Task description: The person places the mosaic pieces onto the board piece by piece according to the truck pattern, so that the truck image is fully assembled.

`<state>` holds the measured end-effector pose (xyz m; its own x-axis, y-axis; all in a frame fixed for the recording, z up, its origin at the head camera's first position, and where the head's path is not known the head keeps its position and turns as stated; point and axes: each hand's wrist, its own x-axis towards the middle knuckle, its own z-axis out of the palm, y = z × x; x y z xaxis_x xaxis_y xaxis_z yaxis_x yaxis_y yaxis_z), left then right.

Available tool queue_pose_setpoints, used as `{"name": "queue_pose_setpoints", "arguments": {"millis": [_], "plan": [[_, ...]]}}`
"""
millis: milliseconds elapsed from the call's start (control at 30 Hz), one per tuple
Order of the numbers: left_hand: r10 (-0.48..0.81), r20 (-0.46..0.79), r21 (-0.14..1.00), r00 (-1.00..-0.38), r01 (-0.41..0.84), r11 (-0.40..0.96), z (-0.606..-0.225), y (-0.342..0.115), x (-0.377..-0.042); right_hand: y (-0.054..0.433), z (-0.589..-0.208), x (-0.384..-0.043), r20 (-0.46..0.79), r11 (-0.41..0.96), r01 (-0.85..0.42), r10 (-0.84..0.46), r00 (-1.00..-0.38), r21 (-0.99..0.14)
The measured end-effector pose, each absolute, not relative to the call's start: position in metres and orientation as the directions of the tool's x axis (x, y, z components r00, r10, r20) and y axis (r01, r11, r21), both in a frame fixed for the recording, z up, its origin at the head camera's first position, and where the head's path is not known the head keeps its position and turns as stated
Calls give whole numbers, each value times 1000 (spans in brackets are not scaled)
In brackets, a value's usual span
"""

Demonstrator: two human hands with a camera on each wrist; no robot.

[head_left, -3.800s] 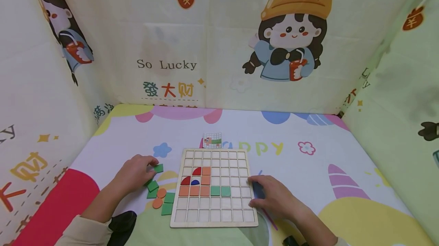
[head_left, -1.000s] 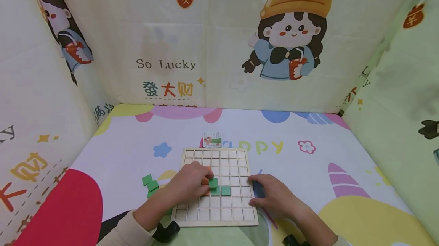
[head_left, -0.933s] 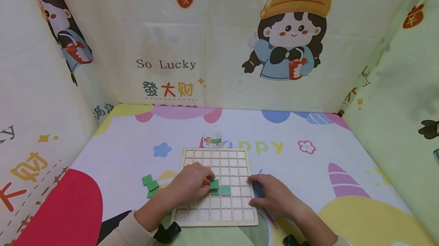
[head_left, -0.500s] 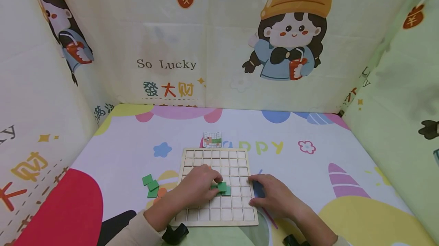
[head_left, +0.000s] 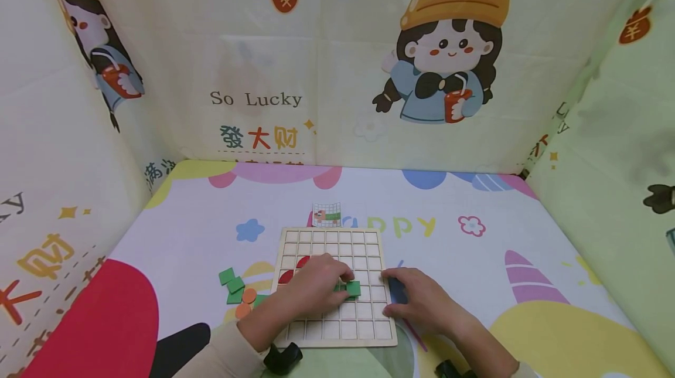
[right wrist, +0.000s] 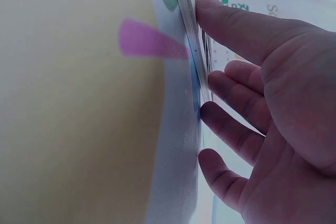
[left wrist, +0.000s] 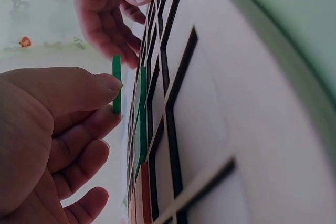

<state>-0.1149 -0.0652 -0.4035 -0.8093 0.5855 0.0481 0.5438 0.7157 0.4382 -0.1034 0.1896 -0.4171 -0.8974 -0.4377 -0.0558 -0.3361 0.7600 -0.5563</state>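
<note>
My left hand [head_left: 319,284] pinches a green square tile [head_left: 353,289] between thumb and fingertips over the gridded wooden board [head_left: 331,343]. In the left wrist view that tile [left wrist: 116,98] stands a little off the board, edge-on to the camera, with green tiles [left wrist: 140,129] set in the grid beyond it. Two red curved pieces [head_left: 286,276] show on the board's left part; my left hand and forearm hide the pieces around them. At the board's right edge rests my right hand [head_left: 422,299], thumb [right wrist: 226,22] and fingertips touching the rim, fingers loosely extended.
Loose green tiles [head_left: 235,285] and orange discs [head_left: 249,295] lie left of the board, partly near my left forearm. A small printed card [head_left: 327,215] with a coloured grid lies behind the board. A printed cloth [head_left: 448,202] covers the table.
My left hand has picked up a green tile from the left pile and carried it over the board, sliding rightward along the row during the last second. My right hand has stayed at the edge.
</note>
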Motion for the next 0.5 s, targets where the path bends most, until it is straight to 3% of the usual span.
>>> {"name": "queue_pose_setpoints", "arguments": {"millis": [500], "plan": [[588, 33, 442, -808, 540, 716, -407, -52, -116, 189, -417, -103, -55, 757, -330, -433, -900, -563]]}}
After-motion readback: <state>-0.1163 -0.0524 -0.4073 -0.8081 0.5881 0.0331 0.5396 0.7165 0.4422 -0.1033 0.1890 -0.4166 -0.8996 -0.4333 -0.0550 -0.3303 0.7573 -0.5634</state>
